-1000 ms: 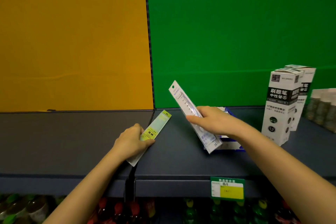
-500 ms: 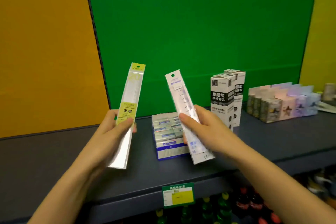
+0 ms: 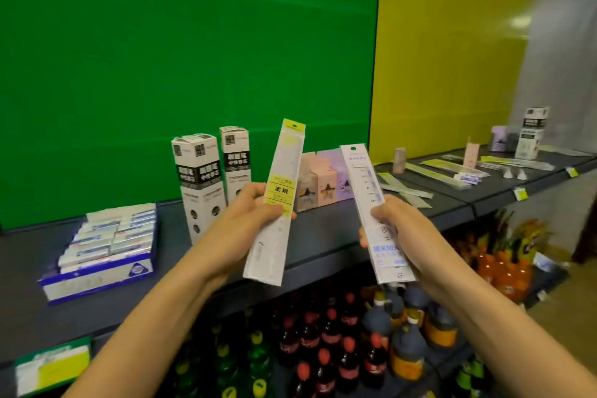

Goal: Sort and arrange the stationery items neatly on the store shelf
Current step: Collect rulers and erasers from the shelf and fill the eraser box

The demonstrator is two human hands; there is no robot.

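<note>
As you carried them mid-sort, your left hand (image 3: 248, 220) gripped the yellow-labelled ruler (image 3: 278, 203), your right hand (image 3: 392, 229) the blue-labelled ruler (image 3: 374, 210); next, probably, laying them beside the loose rulers (image 3: 420, 171) rightward.

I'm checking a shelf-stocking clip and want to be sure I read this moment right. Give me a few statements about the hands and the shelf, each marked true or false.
1. The left hand holds a ruler pack with a yellow label. True.
2. The right hand is empty. False: its grip is closed on a ruler pack with blue print.
3. Both packs lie flat on the shelf. False: they are held up in front of it, roughly upright and tilted.
4. Two tall white pen boxes stand on the shelf, behind the left hand. True.
5. The blue tray of small boxes sits to the right of the pen boxes. False: it is to their left.
</note>
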